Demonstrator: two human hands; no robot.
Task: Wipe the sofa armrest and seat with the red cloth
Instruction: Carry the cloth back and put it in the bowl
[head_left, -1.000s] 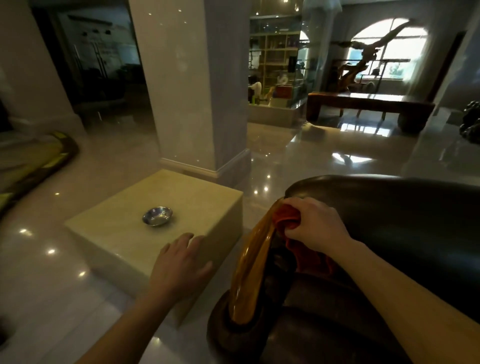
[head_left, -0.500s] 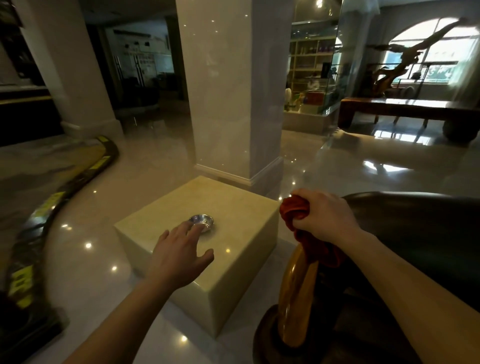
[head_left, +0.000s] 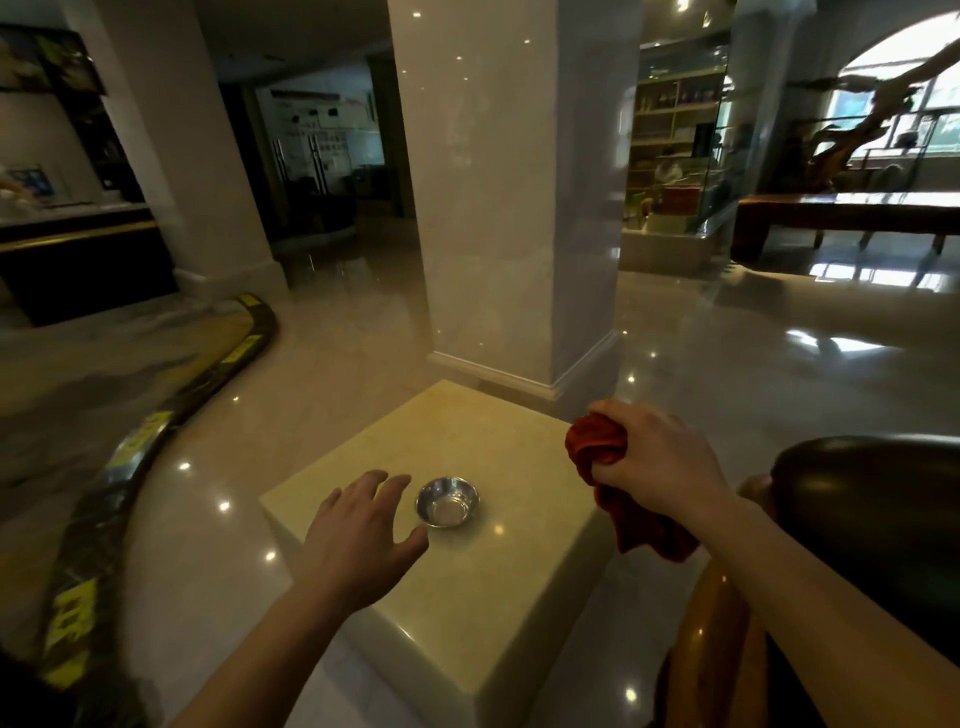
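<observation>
My right hand is closed around the bunched red cloth, whose loose end hangs down below my wrist. Hand and cloth hover over the right edge of a cream stone block, off the sofa. The dark leather sofa fills the right edge, with its glossy wooden armrest running down under my forearm. My left hand is open with fingers spread, hovering above the block just left of a small steel bowl.
A broad white pillar rises right behind the block. Polished floor spreads around it. A curved dark strip with yellow marks lies on the floor to the left. A long wooden bench stands far right.
My right hand has lifted the cloth off the armrest and moved left over the block. My left hand has moved forward to beside the bowl. My view has turned left, away from the sofa.
</observation>
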